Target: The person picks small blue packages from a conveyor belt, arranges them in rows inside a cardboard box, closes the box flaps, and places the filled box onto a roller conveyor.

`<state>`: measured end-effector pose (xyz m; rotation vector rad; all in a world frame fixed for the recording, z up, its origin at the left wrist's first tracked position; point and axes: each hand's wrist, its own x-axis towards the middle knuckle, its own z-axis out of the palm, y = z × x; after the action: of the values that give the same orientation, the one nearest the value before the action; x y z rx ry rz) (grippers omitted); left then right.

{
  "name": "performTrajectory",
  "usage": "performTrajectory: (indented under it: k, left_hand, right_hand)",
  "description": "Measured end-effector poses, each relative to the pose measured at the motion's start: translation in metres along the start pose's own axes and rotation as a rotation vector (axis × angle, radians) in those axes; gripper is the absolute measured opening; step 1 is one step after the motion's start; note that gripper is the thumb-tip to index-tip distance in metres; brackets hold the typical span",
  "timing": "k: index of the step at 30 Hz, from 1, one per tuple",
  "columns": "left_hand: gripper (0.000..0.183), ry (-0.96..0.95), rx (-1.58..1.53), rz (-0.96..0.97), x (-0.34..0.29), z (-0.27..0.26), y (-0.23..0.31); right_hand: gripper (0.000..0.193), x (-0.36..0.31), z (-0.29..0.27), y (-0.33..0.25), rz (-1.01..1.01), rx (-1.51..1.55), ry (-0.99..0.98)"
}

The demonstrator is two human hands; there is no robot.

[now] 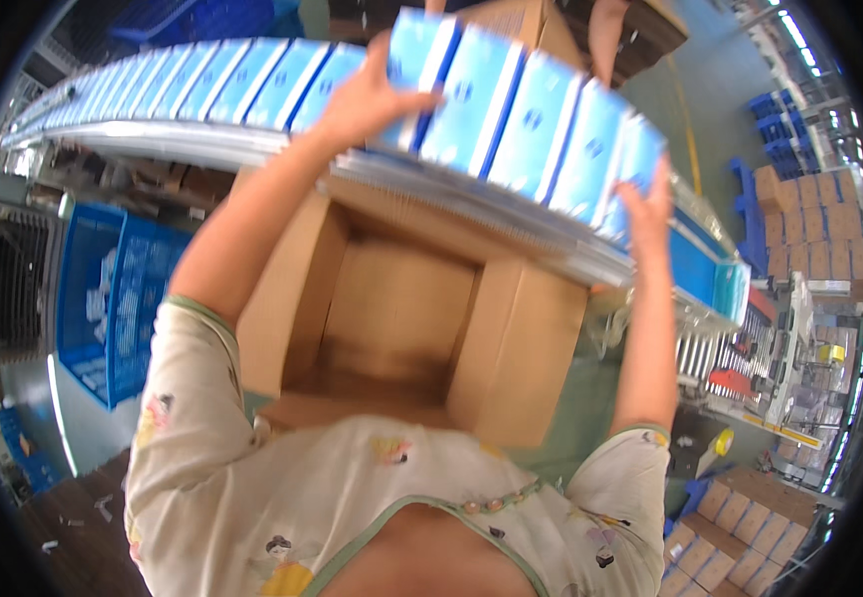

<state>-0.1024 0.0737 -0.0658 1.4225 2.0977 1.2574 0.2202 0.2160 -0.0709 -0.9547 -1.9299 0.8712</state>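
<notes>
A row of several light-blue and white packs (pixel 526 119) is squeezed end to end between my two hands, over the conveyor (pixel 481 199). My left hand (pixel 377 99) presses on the left end of the row, thumb stretched along the near side. At the right end, my right hand (pixel 648 204) grips the last pack with bent fingers. More such packs (pixel 222 82) stand in a long line on the conveyor to the left. Below the conveyor, close to my body, an open cardboard box (pixel 521 348) gapes upward, its inside partly shadowed.
A blue plastic crate (pixel 118 298) with white pieces stands at the left. Another person's arm (pixel 605 40) shows beyond the conveyor, beside a cardboard carton (pixel 511 20). Stacked brown boxes (pixel 814 224) stand at far right, more (pixel 740 527) at lower right. A roller track (pixel 715 363) lies right.
</notes>
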Motion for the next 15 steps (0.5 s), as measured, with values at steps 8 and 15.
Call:
performTrajectory:
  k: [8,15]
  left_hand:
    - [0.093,-0.131,-0.03,-0.018,-0.175,-0.044,0.036]
    - [0.074,-1.256,0.644,-0.624,-0.268,0.069,-0.087]
  right_hand:
    - [0.09,-0.18,-0.016,-0.076,0.154,0.007,-0.09]
    - [0.08,-0.282,0.071,0.047,0.808,-0.674,-1.233]
